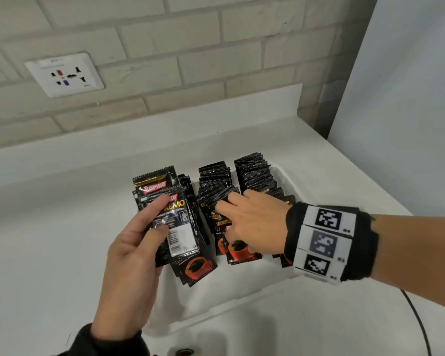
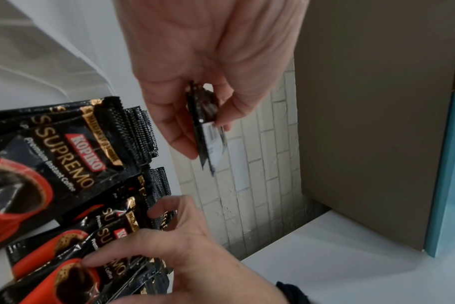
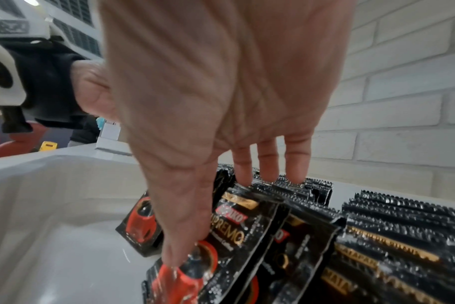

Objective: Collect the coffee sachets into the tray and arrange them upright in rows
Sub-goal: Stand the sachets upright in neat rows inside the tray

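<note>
A white tray sits on the white counter and holds three rows of black Kopiko coffee sachets, most standing on edge. My left hand grips a small bunch of sachets above the left row. In the left wrist view these held sachets show edge-on between the thumb and fingers of the left hand. My right hand reaches into the middle row. Its fingers lie over the sachet tops and its thumb is on the front sachet, pinching a few leaning sachets.
A sink basin with a drain lies just in front of the tray. A wall socket is set in the brick wall behind. A black cable runs over the counter at right, beside a pale panel.
</note>
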A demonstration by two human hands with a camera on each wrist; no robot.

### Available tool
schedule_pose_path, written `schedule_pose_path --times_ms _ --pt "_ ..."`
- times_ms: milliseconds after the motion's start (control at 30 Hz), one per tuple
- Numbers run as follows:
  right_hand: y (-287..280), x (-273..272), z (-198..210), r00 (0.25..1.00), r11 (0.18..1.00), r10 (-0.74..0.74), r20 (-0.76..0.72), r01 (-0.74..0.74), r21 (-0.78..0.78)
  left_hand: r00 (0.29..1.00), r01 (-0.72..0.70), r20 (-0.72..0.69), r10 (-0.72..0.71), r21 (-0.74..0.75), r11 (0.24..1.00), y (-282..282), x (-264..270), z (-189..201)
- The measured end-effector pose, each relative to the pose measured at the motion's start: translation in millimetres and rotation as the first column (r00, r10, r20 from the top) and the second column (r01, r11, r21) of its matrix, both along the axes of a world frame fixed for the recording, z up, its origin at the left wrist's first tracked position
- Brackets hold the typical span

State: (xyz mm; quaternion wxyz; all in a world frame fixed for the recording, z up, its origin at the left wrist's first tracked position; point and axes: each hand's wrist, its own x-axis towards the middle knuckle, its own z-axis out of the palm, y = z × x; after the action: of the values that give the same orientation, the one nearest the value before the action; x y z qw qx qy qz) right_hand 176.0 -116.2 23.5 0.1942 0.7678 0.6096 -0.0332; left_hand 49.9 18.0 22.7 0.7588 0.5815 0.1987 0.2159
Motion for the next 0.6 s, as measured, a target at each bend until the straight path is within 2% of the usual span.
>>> schedule_pose_path --times_ms 67,133,200,267,300,333,367,400,467,500,600 --pt "-3.4 1.8 -0.5 1.0 0.999 -0.009 -0.022 0.01 0.04 1.0 -0.006 0.013 0.006 -0.006 1.0 -0.4 0.8 -0.1" --pt "-6.8 2.2 0.2 0.993 0.992 -0.025 -0.114 0.038 0.122 0.999 -0.029 0.033 0.03 -0.011 1.0 -0.2 1.5 -0.8" --pt "-11.7 2.1 5.7 0.98 0.986 -0.065 -0.187 0.093 0.141 0.998 -0.042 0.045 0.042 -0.009 0.999 -1.8 2.4 -1.4" --pt "-17.6 0.9 11.2 0.949 0.956 -0.125 -0.29 0.194 0.223 0.998 -0.042 0.051 0.042 -0.002 0.999 -5.8 3.4 -3.8" --pt "-19.3 0.6 13.4 0.904 0.909 -0.167 -0.394 0.296 0.293 0.998 -0.038 0.053 0.038 -0.002 0.999 -8.9 4.2 -4.7" --pt "-20.1 0.2 15.4 0.818 0.834 -0.2 -0.54 0.432 0.345 0.998 -0.027 0.06 0.027 -0.001 1.0 -12.7 5.4 -5.2" --pt "-20.4 -0.7 16.6 0.694 0.741 -0.2 -0.691 0.569 0.357 0.997 -0.012 0.07 0.012 0.0 1.0 -17.0 6.6 -5.4" --pt "-19.8 -2.3 17.3 0.555 0.657 -0.185 -0.811 0.684 0.318 0.997 0.007 0.077 -0.007 0.003 1.0 -22.1 8.2 -5.2" --pt "-17.9 -6.4 15.5 0.321 0.571 -0.139 -0.937 0.799 0.189 0.996 0.045 0.075 -0.045 0.004 0.999 -31.5 10.9 -4.6" --pt "-16.8 -8.4 12.8 0.244 0.555 -0.102 -0.964 0.819 0.148 0.995 0.06 0.075 -0.059 -0.001 0.998 -35.1 12.1 -4.6" --pt "-17.8 -11.2 8.3 0.071 0.479 0.039 -0.997 0.874 0.081 0.992 0.117 0.053 -0.116 -0.016 0.993 -39.3 12.3 -6.1"
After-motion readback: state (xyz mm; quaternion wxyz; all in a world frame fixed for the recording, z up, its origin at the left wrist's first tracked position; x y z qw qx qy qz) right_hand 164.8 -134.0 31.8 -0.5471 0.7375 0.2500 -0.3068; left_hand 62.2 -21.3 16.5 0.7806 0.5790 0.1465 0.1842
